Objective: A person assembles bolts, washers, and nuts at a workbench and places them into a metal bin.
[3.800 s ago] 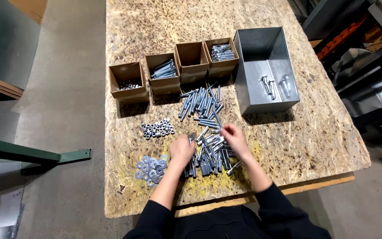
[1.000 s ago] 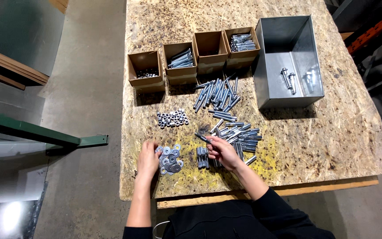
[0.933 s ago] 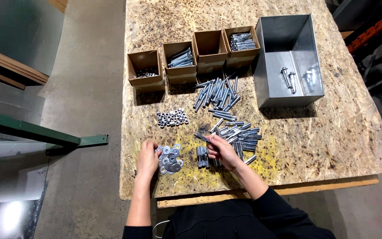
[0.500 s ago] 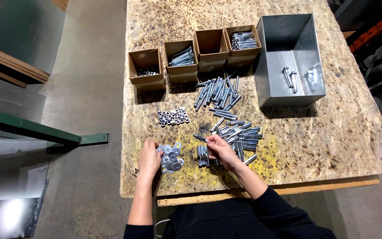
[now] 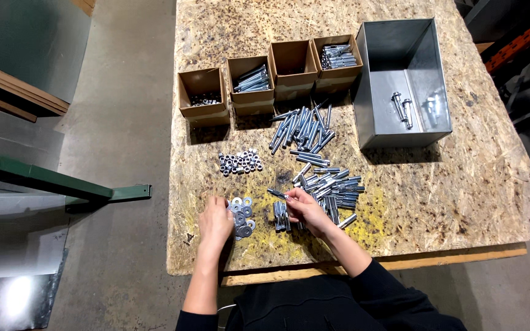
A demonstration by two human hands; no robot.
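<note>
My left hand (image 5: pixel 215 223) rests at the left side of a small pile of flat washers (image 5: pixel 242 216), fingers curled onto them. Pinched in my right hand (image 5: pixel 305 208) is a single bolt (image 5: pixel 276 194) that points to the left. Just below it lies a short row of bolts (image 5: pixel 280 216). To the right spreads a loose heap of bolts (image 5: pixel 332 187), and another group of longer bolts (image 5: pixel 302 127) lies farther up the board. A cluster of nuts (image 5: pixel 239 162) sits above the washers.
Several open cardboard boxes (image 5: pixel 202 95) stand in a row at the far side of the chipboard table (image 5: pixel 461 178), some holding fasteners. A grey metal bin (image 5: pixel 400 79) with a few bolts stands at the right. A green metal frame (image 5: pixel 44 181) is on the floor left.
My left hand has shifted from the bolt heap to the washers at the left. My right hand has lifted one bolt out of the heap. The camera view moved slightly.
</note>
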